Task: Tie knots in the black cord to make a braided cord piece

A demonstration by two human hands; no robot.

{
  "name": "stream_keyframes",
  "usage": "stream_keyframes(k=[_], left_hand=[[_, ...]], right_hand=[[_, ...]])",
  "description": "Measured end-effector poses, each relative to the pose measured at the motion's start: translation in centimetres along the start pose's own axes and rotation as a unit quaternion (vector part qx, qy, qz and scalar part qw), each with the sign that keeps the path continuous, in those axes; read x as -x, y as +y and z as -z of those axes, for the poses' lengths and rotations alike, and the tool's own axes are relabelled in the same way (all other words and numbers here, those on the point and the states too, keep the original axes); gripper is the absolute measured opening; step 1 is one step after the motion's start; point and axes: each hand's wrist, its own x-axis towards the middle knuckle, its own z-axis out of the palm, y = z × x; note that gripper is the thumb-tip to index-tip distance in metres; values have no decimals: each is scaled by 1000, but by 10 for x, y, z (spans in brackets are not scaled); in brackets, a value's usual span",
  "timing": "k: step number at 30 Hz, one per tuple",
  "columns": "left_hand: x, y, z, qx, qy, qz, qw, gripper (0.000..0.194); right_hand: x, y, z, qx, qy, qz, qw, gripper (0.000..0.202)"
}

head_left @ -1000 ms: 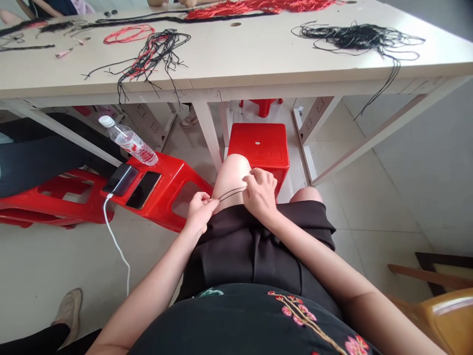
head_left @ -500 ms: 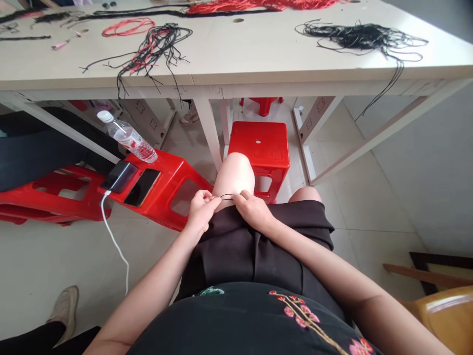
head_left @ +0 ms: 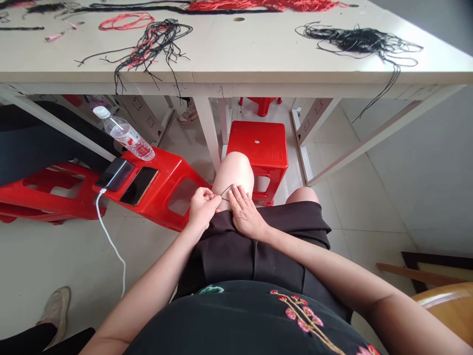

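My left hand (head_left: 204, 206) pinches a thin black cord (head_left: 226, 189) between thumb and fingertips, just above my bare knee (head_left: 235, 170). From that pinch two strands spread to the right in a narrow V. My right hand (head_left: 245, 211) lies flat on the thigh with its fingers stretched out. Its fingertips press over the ends of the two strands, so those ends are hidden. Below both hands is my dark skirt (head_left: 236, 256).
On the white table (head_left: 244, 54) lie a black and red cord bundle (head_left: 155, 44), a black cord bundle (head_left: 362, 40) and red cords (head_left: 266, 5). A red stool (head_left: 166, 170) at left bears a bottle (head_left: 129, 135), a phone (head_left: 139, 185) and a cabled dark device (head_left: 117, 173). Another red stool (head_left: 257, 143) stands ahead.
My right hand has opened from a pinch to lie flat on the thigh. The cord strands have spread from a small loop into a V. My left hand keeps its pinch.
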Motion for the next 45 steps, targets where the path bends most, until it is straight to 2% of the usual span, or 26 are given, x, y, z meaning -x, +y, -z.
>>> stream_keyframes(k=[2,5,8,11,13,15,17,19,21,24,28,36,41,45], left_hand=[[0,0,0,-3,0,-2,1000,28],[0,0,0,-4,-1,1,1000,27],[-1,-2,1,-4,3,2,1000,26],[-4,-4,1,-2,8,-3,1000,27],[-4,-5,0,-1,9,-2,1000,27],[-5,-6,-1,0,8,-1,1000,28],[-6,-8,-2,-3,13,-8,1000,30],[-10,-10,-4,-7,21,-22,1000,32],[-17,-11,-5,-2,28,-37,999,34],[-28,-8,-8,12,30,-66,997,33],[-41,3,-13,14,33,-75,997,32],[-57,20,-14,55,44,24,997,36],[-59,24,-13,72,33,55,995,35],[-62,25,-14,90,30,61,994,34]], right_hand=[[1,-2,5,29,30,-11,999,59],[-1,2,16,65,68,-64,993,43],[-5,20,27,92,47,-138,985,31],[-8,35,35,93,20,-210,973,29],[-12,35,37,62,50,-206,975,32],[-19,24,34,20,108,-166,980,38],[-30,10,26,-17,134,-146,980,51],[-45,-1,15,-41,108,-161,980,64],[-60,-4,7,-50,80,-175,980,68],[-77,0,5,-50,82,-192,977,68],[-90,7,19,-42,109,-213,970,62],[-110,7,31,-32,105,-216,970,54],[-114,7,35,-37,89,-214,972,51],[-120,8,41,-15,102,-215,971,50]])
